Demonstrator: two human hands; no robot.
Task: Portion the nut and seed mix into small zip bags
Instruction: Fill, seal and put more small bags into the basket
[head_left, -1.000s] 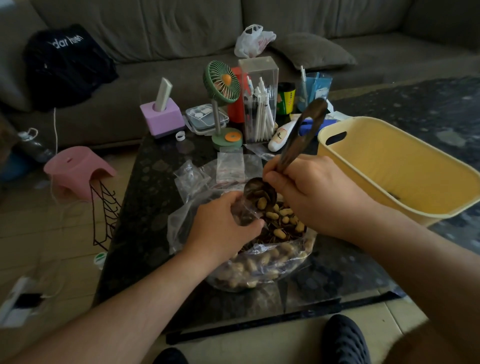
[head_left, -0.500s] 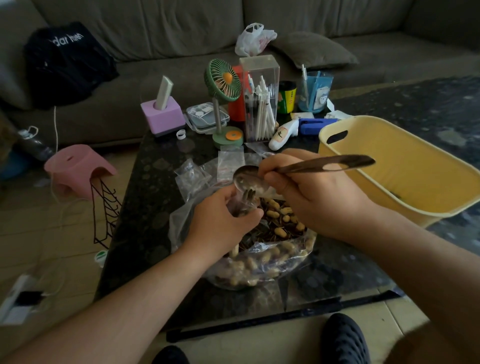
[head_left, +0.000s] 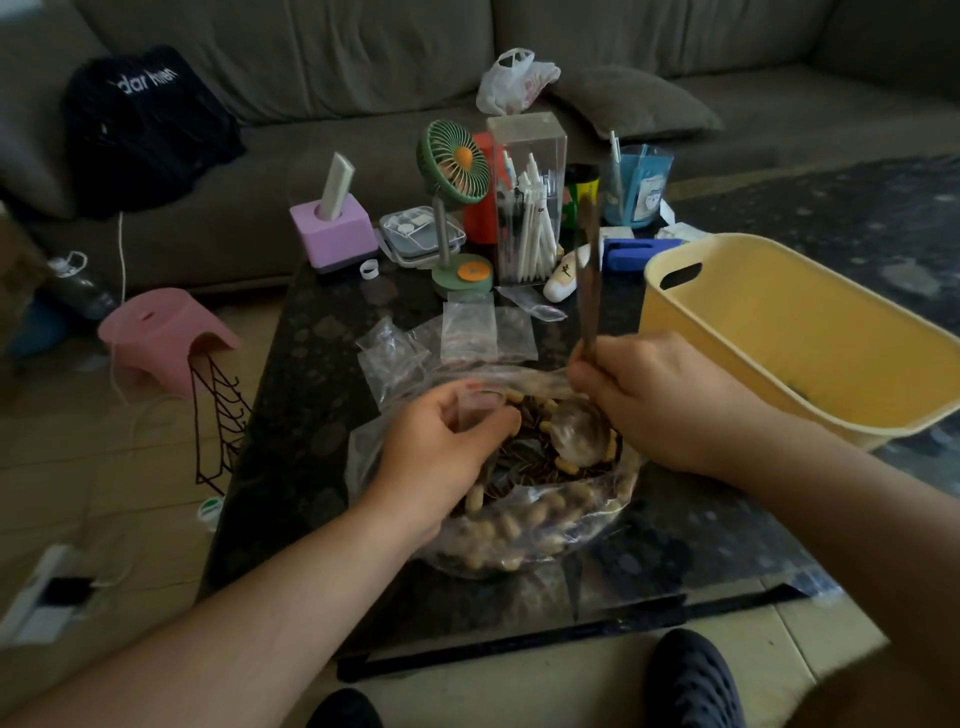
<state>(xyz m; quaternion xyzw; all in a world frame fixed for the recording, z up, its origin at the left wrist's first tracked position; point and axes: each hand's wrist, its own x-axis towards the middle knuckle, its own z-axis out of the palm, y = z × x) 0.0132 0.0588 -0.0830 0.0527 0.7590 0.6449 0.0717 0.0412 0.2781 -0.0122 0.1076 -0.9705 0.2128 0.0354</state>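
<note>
A large clear plastic bag (head_left: 524, 540) of peanuts and dark seeds lies open on the dark table. My left hand (head_left: 441, 457) holds a small clear zip bag (head_left: 478, 408) over the mix, its mouth pinched open. My right hand (head_left: 660, 400) grips a metal spoon (head_left: 582, 431) by its handle, which stands nearly upright; the bowl is down in the nuts and seeds. Several empty small zip bags (head_left: 467, 332) lie just behind the big bag.
A yellow plastic tub (head_left: 810, 338) stands at the right. Behind are a green desk fan (head_left: 457, 171), a clear pen box (head_left: 530, 197), a purple holder (head_left: 332, 234) and small containers. A pink stool (head_left: 161, 338) and a wire rack sit on the floor at left.
The spoon tipped its load into the small bag, then swung back down; its handle went from sideways to upright and its bowl now sits in the mix. My left hand lowered slightly.
</note>
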